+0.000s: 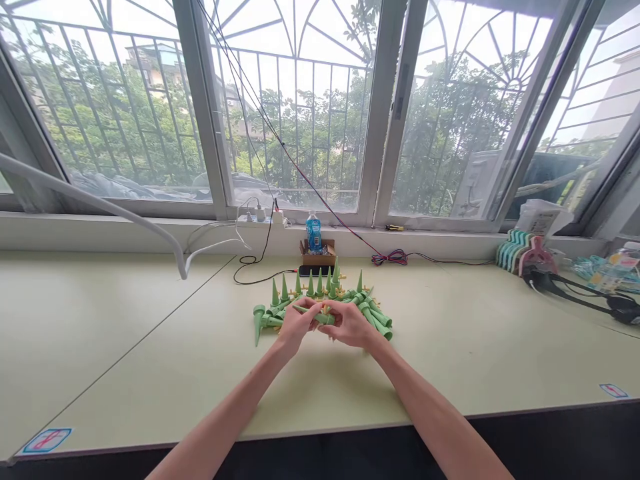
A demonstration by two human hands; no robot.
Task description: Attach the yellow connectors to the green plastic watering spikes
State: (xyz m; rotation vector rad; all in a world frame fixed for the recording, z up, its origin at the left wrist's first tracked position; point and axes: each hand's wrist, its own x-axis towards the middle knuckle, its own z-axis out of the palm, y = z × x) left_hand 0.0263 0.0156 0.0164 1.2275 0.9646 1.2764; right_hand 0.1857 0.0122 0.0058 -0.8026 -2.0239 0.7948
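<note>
Between my two hands lies a green cone-shaped piece (325, 319), its pointed end toward the left. My left hand (299, 320) is closed round its narrow part. The fingers of my right hand (349, 323) are closed at its wide end, by a small yellow piece (326, 309). Just behind my hands, several green cones (311, 285) stand upright in a row with yellow pieces beside them. More green cones lie in a pile (381, 320) right of my right hand, and others lie to the left, one (258, 323) pointing toward me.
On the pale table (175, 360), a phone (314, 271) and a cardboard box (325, 256) with a blue bottle (313, 233) stand behind the cones. Cables (393, 257) run along the sill. Hangers (517, 252) and black goggles (575, 293) are at the right; a white curved arm (150, 223) reaches in from the left.
</note>
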